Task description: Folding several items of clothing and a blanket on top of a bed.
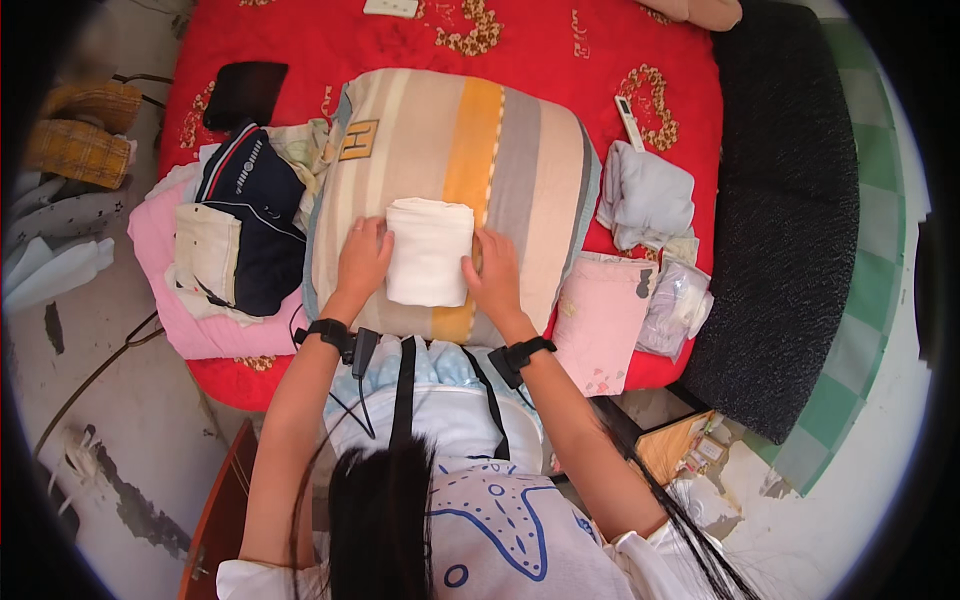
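Note:
A white folded cloth (430, 253) lies as a compact rectangle on a large striped cushion or folded blanket (420, 135) in front of me. My left hand (364, 256) is at the cloth's left edge, its thumb against the side. At the right edge rests my right hand (493, 268), thumb touching the cloth and fingers spread on the striped fabric. Neither hand is closed around anything. The striped surface has a yellow band and a letter patch near its upper left.
Folded clothes, including a dark navy garment (262, 217), lie on pink fabric (225, 341) at left. At right are a grey-blue folded cloth (649, 191), a pink folded item (604, 319) and a plastic-wrapped bundle (675, 307). A red patterned bedspread (525, 45) lies beneath.

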The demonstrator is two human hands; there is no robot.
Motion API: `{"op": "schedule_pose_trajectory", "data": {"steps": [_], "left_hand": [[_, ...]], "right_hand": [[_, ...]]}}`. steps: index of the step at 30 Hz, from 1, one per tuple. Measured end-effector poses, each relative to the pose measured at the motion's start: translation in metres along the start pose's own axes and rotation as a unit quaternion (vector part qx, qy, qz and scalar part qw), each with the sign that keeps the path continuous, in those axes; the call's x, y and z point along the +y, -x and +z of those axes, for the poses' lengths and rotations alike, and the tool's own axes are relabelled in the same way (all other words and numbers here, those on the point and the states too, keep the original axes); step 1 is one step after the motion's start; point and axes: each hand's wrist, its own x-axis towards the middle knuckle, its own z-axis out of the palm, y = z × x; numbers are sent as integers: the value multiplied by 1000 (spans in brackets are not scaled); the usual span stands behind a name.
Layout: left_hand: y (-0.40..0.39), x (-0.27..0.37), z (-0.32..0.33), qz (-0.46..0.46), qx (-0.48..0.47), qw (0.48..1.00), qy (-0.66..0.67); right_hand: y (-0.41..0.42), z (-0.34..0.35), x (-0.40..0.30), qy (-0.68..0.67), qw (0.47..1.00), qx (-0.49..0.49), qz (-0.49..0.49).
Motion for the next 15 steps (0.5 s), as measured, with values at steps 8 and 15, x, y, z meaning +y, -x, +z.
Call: {"op": "schedule_pose_trajectory", "data": {"steps": [8, 15], "left_hand": [[10, -14, 35, -77, -119, 910, 389], [22, -9, 14, -121, -124, 785, 595]], "right_hand": [[-3, 22, -6, -309, 874, -233, 292], [-11, 16, -38, -516, 783, -170, 303]]}}
